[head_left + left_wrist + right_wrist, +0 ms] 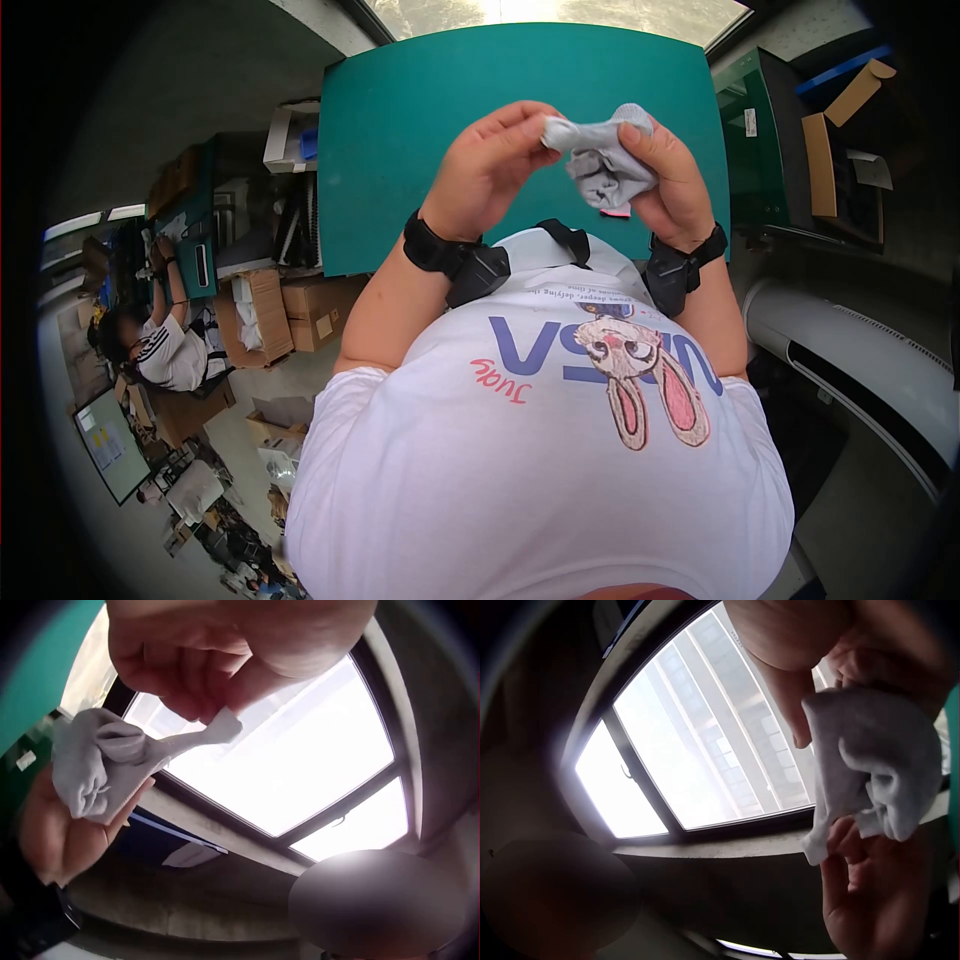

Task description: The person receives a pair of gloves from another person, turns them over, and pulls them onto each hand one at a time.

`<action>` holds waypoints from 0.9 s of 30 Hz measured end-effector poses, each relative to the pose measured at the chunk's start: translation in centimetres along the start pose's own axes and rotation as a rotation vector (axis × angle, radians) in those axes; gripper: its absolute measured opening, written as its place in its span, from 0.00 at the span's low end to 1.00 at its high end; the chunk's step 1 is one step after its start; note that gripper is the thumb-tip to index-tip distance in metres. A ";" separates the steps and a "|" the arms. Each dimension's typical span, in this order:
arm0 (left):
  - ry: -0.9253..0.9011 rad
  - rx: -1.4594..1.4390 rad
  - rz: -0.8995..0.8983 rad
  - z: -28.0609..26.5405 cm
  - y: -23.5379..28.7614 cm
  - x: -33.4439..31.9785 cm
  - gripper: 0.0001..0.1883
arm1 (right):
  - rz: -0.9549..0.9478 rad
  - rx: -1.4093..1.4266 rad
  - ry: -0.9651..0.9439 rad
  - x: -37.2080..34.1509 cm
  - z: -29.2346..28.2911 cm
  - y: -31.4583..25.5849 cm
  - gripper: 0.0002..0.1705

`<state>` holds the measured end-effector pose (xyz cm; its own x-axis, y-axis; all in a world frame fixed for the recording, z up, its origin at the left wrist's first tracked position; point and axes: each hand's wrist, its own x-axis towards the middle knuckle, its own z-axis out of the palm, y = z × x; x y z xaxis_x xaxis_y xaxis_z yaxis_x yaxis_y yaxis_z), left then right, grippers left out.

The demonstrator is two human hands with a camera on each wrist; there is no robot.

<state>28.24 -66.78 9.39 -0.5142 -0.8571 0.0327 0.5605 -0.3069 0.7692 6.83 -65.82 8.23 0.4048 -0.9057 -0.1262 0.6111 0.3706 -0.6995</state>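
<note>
A light grey sock is stretched between my two hands above the green table. My left hand pinches its narrow end between thumb and fingers; the left wrist view shows this tip pulled out thin. My right hand grips the wider, bunched part, thumb on top. In the right wrist view the bunched fabric hangs in folds from the right hand, with the left fingers at its lower end. Below the sock, a small pink and dark item lies near the table's front edge.
A window stands beyond the table's far edge. To the right are a green cabinet and an open cardboard box. Cardboard boxes stand on the left, and farther off sits another person.
</note>
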 end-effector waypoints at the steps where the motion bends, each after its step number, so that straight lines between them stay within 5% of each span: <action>1: 0.007 -0.067 0.015 -0.6 -0.1 0.2 0.13 | -0.017 0.006 0.050 -0.1 0.3 -0.3 0.14; 6: 0.147 -0.097 0.082 -2.6 0.3 0.8 0.13 | -0.085 0.001 0.159 -0.4 -0.2 -1.3 0.16; 8: 0.073 -0.169 0.147 -3.7 0.2 0.9 0.12 | -0.213 -0.144 0.220 -0.5 -0.7 -0.8 0.15; 12: 0.226 0.035 0.119 -3.6 -0.2 0.8 0.13 | -0.448 -0.588 0.413 -0.6 0.3 -0.9 0.14; 17: 0.462 0.272 0.119 -1.3 -1.4 1.1 0.15 | -0.325 -0.400 0.421 -0.2 -0.4 -0.2 0.15; 21: 0.242 0.315 -0.001 -0.9 -2.0 0.2 0.14 | -0.304 -0.298 0.355 0.0 -0.1 0.4 0.17; 27: 0.196 0.364 0.018 1.6 -2.4 0.0 0.13 | -0.236 -0.058 0.274 -0.2 0.0 0.6 0.16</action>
<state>25.88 -65.44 8.57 -0.3537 -0.9342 -0.0468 0.2837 -0.1548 0.9463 7.12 -65.43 7.86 0.0554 -0.9893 -0.1348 0.6234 0.1397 -0.7693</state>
